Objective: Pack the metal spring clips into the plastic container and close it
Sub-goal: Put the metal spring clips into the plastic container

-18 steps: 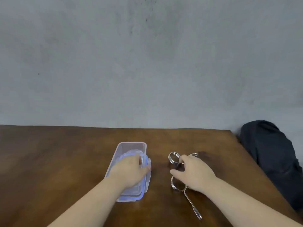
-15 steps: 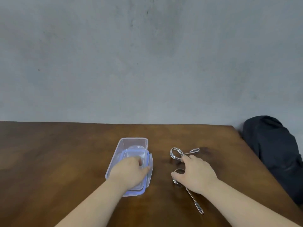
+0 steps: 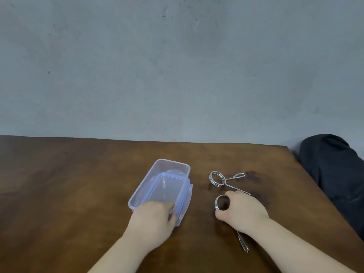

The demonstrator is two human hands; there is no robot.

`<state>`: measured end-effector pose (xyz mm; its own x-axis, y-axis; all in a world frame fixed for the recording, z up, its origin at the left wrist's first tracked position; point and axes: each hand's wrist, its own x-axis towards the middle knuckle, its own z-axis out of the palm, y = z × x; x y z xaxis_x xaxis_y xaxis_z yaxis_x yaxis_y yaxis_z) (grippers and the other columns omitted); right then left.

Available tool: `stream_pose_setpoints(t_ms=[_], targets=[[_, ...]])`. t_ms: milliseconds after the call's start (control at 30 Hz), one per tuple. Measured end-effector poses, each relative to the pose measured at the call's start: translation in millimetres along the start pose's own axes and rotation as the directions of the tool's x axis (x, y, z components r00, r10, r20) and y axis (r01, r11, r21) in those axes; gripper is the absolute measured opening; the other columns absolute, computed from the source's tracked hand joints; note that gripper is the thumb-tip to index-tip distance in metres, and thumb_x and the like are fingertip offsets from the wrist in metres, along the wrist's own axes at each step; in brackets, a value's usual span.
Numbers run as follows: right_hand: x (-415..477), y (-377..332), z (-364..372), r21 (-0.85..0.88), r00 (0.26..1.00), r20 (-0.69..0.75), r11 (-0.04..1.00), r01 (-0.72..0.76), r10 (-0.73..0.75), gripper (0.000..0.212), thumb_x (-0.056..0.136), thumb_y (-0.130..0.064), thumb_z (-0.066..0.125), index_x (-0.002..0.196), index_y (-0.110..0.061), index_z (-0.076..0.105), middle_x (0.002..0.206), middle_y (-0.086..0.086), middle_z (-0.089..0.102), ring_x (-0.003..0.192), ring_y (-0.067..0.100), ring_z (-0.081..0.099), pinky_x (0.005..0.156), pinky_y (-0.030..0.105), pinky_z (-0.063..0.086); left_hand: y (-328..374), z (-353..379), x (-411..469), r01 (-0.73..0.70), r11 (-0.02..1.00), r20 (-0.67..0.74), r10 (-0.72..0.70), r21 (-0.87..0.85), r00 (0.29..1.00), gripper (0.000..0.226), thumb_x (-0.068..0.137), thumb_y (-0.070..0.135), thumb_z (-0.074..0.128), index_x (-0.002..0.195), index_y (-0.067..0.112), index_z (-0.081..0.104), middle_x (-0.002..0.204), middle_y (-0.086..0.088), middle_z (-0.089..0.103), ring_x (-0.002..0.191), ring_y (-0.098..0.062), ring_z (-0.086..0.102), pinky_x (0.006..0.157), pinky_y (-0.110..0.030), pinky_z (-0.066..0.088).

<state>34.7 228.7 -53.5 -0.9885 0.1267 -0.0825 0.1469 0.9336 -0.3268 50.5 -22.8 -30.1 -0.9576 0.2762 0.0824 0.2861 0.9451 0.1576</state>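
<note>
On the brown worktop (image 3: 78, 194), two metal spring clips and one clear plastic container (image 3: 173, 168). Nearer clip (image 3: 221, 201) right under the right hand (image 3: 244, 211): coil ring framed between thumb and forefinger, fingers curled round it, one long handle poking out from beneath the wrist toward the near edge. Firm grip or just closing in, cannot tell. Farther clip (image 3: 216, 179) untouched just beyond the fingertips, coil standing up, two handles splayed to the right, one running back toward the knuckles.

Over to the left, near but apart from the clips, container lying open-topped, with a blue-rimmed lid (image 3: 167, 190) resting skewed on it, overhanging the near right corner, far end of the box uncovered. Left hand (image 3: 153, 217) down on the lid's near end, fingers bent over its edge, pressing or pinching, hard to say which. No clips visible inside the box.

Count so far: two clips, one container, one lid, two bare hands. Off the right edge of the worktop, one dark bundle of fabric (image 3: 334, 170), against a plain grey wall (image 3: 177, 66).
</note>
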Motion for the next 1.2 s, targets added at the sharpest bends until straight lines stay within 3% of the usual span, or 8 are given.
stream_pose_setpoints(t_ms=[167, 400, 633, 767, 867, 1033, 1133, 1200], targets=[[3, -10, -33, 0.187, 0.994, -0.104, 0.981, 0.051, -0.032, 0.021, 0.068, -0.052, 0.062, 0.079, -0.036, 0.065, 0.079, -0.008, 0.067, 0.076, 0.013, 0.064, 0.069, 0.035, 0.054, -24, 0, -6, -0.257, 0.955, 0.007, 0.258, 0.149, 0.966, 0.026, 0.091, 0.021, 0.055, 0.066, 0.021, 0.047, 0.056, 0.004, 0.048, 0.057, -0.019, 0.047, 0.066, -0.027, 0.031], [2, -56, -68, 0.168, 0.929, -0.16, 0.918, 0.359, -0.334, 0.046, 0.081, -0.047, 0.07, 0.125, -0.034, 0.065, 0.094, -0.006, 0.062, 0.089, 0.016, 0.06, 0.078, 0.035, 0.052, -38, -9, -14, -0.328, 0.929, 0.095, 0.316, 0.17, 0.944, 0.028, 0.06, -0.001, 0.044, 0.071, 0.023, 0.053, 0.076, 0.005, 0.062, 0.086, -0.018, 0.053, 0.076, -0.024, 0.026], [7, -96, -36, -0.165, 0.814, 0.168, 0.798, 0.579, -0.556, 0.031, 0.073, -0.052, 0.065, 0.086, -0.024, 0.061, 0.079, -0.003, 0.058, 0.077, 0.024, 0.059, 0.065, 0.037, 0.053, -42, 8, -13, -0.493, 0.867, 0.029, 0.492, 0.072, 0.87, 0.035, 0.065, -0.002, 0.057, 0.084, 0.026, 0.065, 0.085, 0.009, 0.061, 0.096, -0.014, 0.05, 0.083, -0.028, 0.043], [10, -99, -15, -0.278, 0.8, 0.274, 0.753, 0.597, -0.534, 0.029, 0.076, -0.046, 0.068, 0.081, -0.021, 0.054, 0.069, -0.006, 0.047, 0.074, 0.026, 0.054, 0.051, 0.03, 0.035, -48, 19, -17, -0.508, 0.858, -0.107, 0.499, -0.076, 0.86, 0.03, 0.083, 0.001, 0.064, 0.095, 0.029, 0.071, 0.103, 0.012, 0.054, 0.11, -0.01, 0.047, 0.092, -0.025, 0.039], [10, -98, 1, -0.314, 0.793, 0.291, 0.729, 0.608, -0.536, 0.034, 0.077, -0.049, 0.066, 0.095, -0.019, 0.066, 0.085, 0.001, 0.065, 0.083, 0.03, 0.064, 0.06, 0.033, 0.045, -49, 21, -21, -0.475, 0.861, -0.144, 0.455, -0.181, 0.879, 0.012, 0.095, 0.024, 0.064, 0.102, 0.032, 0.07, 0.115, 0.017, 0.048, 0.12, -0.003, 0.038, 0.101, -0.031, 0.042], [12, -93, 9, -0.278, 0.784, 0.291, 0.735, 0.618, -0.549, 0.049, 0.079, -0.058, 0.063, 0.117, -0.026, 0.065, 0.101, 0.003, 0.07, 0.089, 0.027, 0.067, 0.07, 0.042, 0.058, -44, 22, -27, -0.251, 0.852, -0.066, 0.249, -0.46, 0.966, 0.065, 0.075, 0.05, 0.079, 0.132, 0.056, 0.047, 0.14, 0.036, 0.029, 0.138, 0.004, 0.029, 0.11, -0.017, 0.034], [10, -90, -12, -0.195, 0.802, 0.223, 0.78, 0.594, -0.555, 0.051, 0.079, -0.065, 0.062, 0.109, -0.024, 0.066, 0.098, -0.002, 0.069, 0.09, 0.023, 0.064, 0.072, 0.039, 0.055, -41, 26, -23, -0.104, 0.771, 0.026, 0.154, -0.629, 0.988, 0.096, 0.064, 0.054, 0.084, 0.134, 0.065, 0.021, 0.141, 0.052, 0.011, 0.134, 0.026, 0.02, 0.107, -0.007, 0.029], [16, -81, -33, -0.071, 0.856, 0.077, 0.854, 0.516, -0.511, 0.041, 0.084, -0.062, 0.06, 0.103, -0.028, 0.071, 0.094, -0.01, 0.07, 0.089, 0.017, 0.064, 0.078, 0.035, 0.054, -40, 30, -18, -0.045, 0.713, 0.062, 0.122, -0.7, 0.991, 0.115, 0.058, 0.069, 0.087, 0.142, 0.058, 0.009, 0.144, 0.05, 0.01, 0.131, 0.03, 0.02, 0.111, -0.013, 0.028]])
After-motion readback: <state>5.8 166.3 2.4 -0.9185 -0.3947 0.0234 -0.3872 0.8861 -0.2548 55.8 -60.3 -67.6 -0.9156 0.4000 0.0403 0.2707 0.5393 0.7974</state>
